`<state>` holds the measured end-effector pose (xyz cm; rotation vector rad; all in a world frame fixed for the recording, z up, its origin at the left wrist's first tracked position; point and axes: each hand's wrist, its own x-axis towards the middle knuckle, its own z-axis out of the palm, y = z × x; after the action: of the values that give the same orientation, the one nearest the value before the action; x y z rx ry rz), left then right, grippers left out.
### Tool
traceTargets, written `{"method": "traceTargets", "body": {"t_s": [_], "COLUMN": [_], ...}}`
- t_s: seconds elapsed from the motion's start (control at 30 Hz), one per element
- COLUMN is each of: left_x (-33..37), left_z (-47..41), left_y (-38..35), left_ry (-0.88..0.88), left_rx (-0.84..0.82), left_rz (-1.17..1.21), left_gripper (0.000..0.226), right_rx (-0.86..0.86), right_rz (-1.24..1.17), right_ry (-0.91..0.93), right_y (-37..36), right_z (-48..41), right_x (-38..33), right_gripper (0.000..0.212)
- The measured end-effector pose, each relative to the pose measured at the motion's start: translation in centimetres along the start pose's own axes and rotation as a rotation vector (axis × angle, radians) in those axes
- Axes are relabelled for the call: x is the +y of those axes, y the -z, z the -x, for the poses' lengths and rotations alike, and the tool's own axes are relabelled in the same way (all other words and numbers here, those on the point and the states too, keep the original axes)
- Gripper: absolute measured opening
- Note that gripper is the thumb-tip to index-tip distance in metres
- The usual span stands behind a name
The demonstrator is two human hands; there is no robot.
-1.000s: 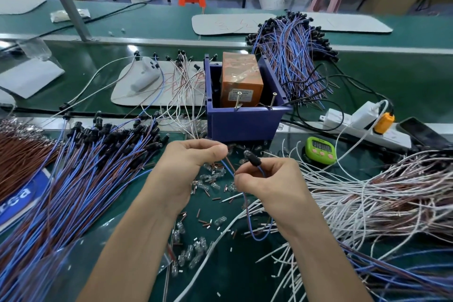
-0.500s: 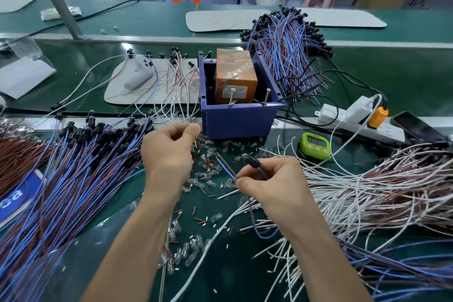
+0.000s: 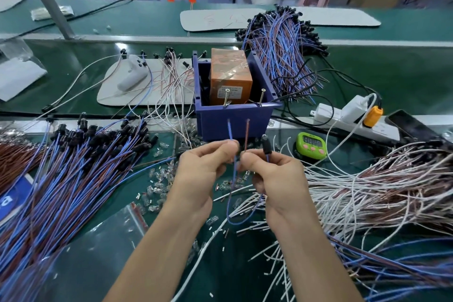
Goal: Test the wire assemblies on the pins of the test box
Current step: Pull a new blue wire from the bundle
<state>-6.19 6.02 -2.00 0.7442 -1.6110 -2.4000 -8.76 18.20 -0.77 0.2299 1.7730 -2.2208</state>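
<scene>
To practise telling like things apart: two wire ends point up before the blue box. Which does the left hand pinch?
The blue wire end, in the left hand; the right hand pinches the brown wire end beside it.

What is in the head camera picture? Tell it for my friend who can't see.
Two hands hold one wire assembly before a blue test box: the left hand pinches its blue lead, the right hand its brown lead. Two pins stick up from the box; wire heaps cover the green table.

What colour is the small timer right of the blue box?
The small timer is bright green with pink buttons; head view.
</scene>
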Motion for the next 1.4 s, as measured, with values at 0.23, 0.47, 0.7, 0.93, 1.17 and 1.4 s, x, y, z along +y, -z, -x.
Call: {"method": "traceTargets", "body": {"t_s": [0.23,0.47,0.7,0.93,1.17,1.4], "left_x": [1.2,1.2,1.2,1.3,1.4,1.2], "left_z": [-1.7,-2.9,-3.1,-3.3,-3.5,-3.4], "left_y": [-0.6,-1.4,-1.9,-2.1,-2.1,-2.1], "left_ry": [-0.215,-0.171,-0.162,-0.144,-0.143,-0.157], "left_rx": [0.359,0.334,0.332,0.365,0.354,0.341], "left_rz": [-0.004,-0.081,-0.120,-0.126,-0.163,-0.222], "left_gripper": [0.014,0.024,0.011,0.015,0.013,0.018], "right_rx": [0.193,0.288,0.310,0.294,0.264,0.251], "right_rz": [-0.145,-0.107,-0.118,-0.144,-0.142,-0.133], "right_ry": [-0.118,-0.136,-0.122,-0.112,-0.114,-0.101], "right_y": [0.6,-0.6,-0.7,-0.9,-0.8,-0.7], "right_z": [-2.5,-4.7,-6.2,-6.5,-6.4,-6.2], "right_x": [-1.3,-1.8,-1.6,-1.5,-1.4,-1.6], "right_gripper": [0.013,0.013,0.012,0.014,0.014,0.015]}}
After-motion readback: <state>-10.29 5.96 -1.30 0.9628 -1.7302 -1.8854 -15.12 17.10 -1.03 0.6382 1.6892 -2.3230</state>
